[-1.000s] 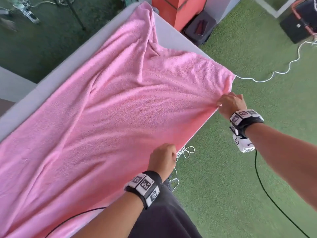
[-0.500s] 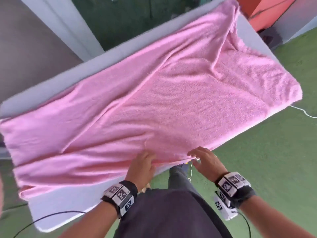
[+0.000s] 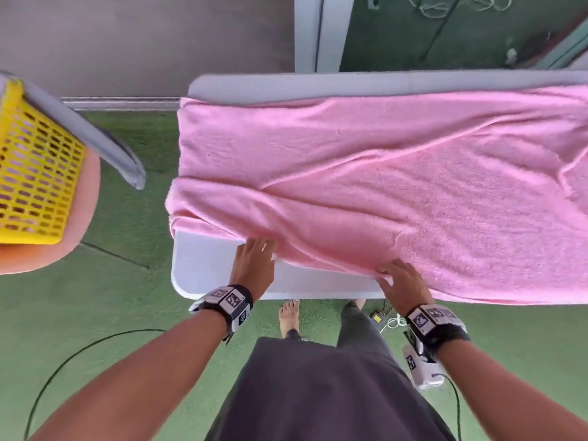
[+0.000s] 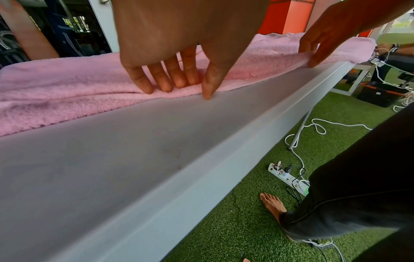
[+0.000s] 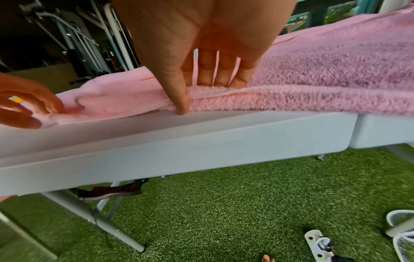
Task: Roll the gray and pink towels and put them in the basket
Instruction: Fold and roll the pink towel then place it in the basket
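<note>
pink towel (image 3: 366, 186) lying on table (image 3: 206, 268) | left hand (image 3: 254, 262), right hand (image 3: 401, 283) pinching its 6 o'clock edge (thumbs underneath) | basket (image 3: 35, 173) sitting at 9 o'clock

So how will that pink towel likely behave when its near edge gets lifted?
The pink towel is probably floppy: it lies in soft folds and drapes over the table. Its looped pile looks grippy, unlikely to slip from the left hand or right hand.

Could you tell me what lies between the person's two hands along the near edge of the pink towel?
In the head view, only the pink towel's rumpled near hem and bare white table lie between the left hand and right hand.
</note>
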Demonstrator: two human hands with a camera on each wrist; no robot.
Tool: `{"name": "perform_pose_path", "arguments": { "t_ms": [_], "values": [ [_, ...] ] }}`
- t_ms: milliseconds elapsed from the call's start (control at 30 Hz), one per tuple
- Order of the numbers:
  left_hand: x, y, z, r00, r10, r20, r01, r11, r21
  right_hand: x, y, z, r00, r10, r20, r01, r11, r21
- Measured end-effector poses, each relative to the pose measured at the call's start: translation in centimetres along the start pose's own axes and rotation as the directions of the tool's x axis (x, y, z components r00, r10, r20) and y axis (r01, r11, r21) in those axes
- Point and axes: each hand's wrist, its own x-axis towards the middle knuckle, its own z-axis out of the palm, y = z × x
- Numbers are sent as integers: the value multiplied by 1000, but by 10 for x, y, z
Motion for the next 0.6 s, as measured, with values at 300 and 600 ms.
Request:
{"name": "perform_pose_path", "arguments": {
  "t_ms": [300, 600],
  "values": [
    [-9, 16, 6, 948, 319, -6, -319, 948, -13, -11, -13, -3, 999, 2, -54, 2, 997, 71],
    [5, 95, 36, 886, 454, 99, -456, 890, -3, -34, -15, -13, 993, -93, -71, 101, 987, 126]
  ]
}}
